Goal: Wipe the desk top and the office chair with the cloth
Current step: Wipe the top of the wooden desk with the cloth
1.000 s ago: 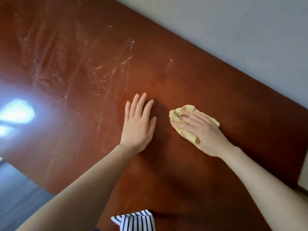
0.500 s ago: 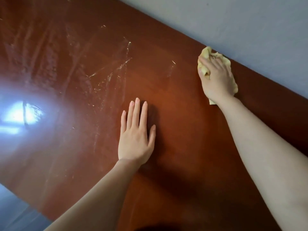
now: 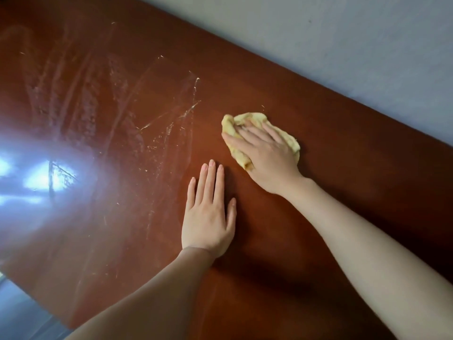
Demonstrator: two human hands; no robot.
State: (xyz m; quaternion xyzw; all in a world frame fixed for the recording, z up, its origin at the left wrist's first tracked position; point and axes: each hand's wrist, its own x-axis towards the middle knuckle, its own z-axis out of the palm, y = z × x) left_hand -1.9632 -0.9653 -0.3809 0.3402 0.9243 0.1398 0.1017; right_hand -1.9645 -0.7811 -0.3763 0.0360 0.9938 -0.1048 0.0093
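Head view looks down on a reddish-brown desk top (image 3: 306, 241). Nearest, the left hand (image 3: 208, 217) lies flat on the wood, fingers straight and close together, holding nothing. Just beyond it and to the right, the right hand (image 3: 267, 153) presses a crumpled yellow cloth (image 3: 245, 120) onto the desk with spread fingers. Pale smear marks (image 3: 157, 128) streak the surface farther left, and a grey wall (image 3: 343, 45) runs along the far edge.

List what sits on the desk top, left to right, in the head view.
Across the desk top: bright light reflection → dusty smear streaks → left hand, flat on the wood → yellow cloth pressed under the right hand.
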